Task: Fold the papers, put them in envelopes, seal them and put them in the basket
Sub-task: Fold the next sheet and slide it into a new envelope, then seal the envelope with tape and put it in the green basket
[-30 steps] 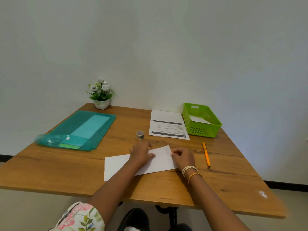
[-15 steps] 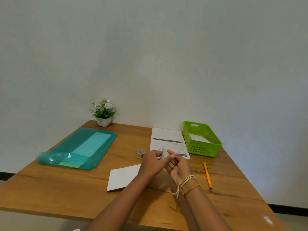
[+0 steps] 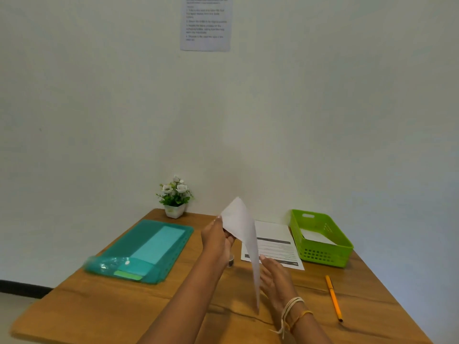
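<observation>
A folded white paper (image 3: 244, 234) stands nearly on edge in the air above the wooden table (image 3: 99, 306). My left hand (image 3: 217, 240) pinches its upper end. My right hand (image 3: 275, 276) holds its lower edge from the right. A printed sheet (image 3: 278, 244) lies flat behind the hands. The green basket (image 3: 323, 254) at the back right has a white envelope (image 3: 316, 238) inside. A small tape roll (image 3: 230, 261) is mostly hidden behind my left wrist.
A teal plastic folder (image 3: 146, 249) lies on the left side of the table. A small potted plant (image 3: 175, 197) stands at the back by the wall. An orange pen (image 3: 334, 297) lies on the right. A printed notice (image 3: 205, 22) hangs on the wall.
The paper lay flat on the table under both hands; both hands have lifted it off the table and turned it upright. The camera has tilted up toward the wall.
</observation>
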The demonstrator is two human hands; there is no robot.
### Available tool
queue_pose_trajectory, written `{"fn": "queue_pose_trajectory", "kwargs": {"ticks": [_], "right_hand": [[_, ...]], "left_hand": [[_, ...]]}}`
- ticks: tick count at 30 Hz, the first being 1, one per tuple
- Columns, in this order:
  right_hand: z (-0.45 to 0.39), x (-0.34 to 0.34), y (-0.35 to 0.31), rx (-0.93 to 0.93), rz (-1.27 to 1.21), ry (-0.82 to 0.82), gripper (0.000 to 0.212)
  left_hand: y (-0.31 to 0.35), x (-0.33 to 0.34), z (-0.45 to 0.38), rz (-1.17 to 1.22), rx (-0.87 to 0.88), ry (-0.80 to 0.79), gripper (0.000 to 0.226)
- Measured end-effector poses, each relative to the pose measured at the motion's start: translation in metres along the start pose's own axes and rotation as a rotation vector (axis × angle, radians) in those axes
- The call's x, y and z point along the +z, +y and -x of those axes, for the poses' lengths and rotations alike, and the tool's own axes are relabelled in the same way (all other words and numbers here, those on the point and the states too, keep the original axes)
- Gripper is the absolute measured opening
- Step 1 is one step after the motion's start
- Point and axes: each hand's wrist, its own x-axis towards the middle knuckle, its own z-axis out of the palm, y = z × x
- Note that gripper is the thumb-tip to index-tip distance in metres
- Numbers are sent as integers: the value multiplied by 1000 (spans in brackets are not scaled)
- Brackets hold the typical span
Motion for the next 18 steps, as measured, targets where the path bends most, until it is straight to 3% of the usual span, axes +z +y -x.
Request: {"fn": "queue_pose_trajectory", "kwargs": {"ticks": [3,7,9,12,14,18], "right_hand": [[7,0,0,119,-36,13,27],[0,-5,4,194,-121,70,26],[-11,-13,9,161,21,192,25],[-22,-26,9,54,391,339,17],[-29,-34,7,7,594,337,21],[-37,-38,10,-22,906,273,26]], "left_hand": [[10,-8,-7,166,-52,16,18],[13,-29,-17,248,-70,72,21],[9,-47,-22,196,-64,147,18],[3,-84,-33,-145,-60,306,8],[-2,-112,-41,-506,-60,392,11],[0,-150,-38,-1299,28,294,16]]}}
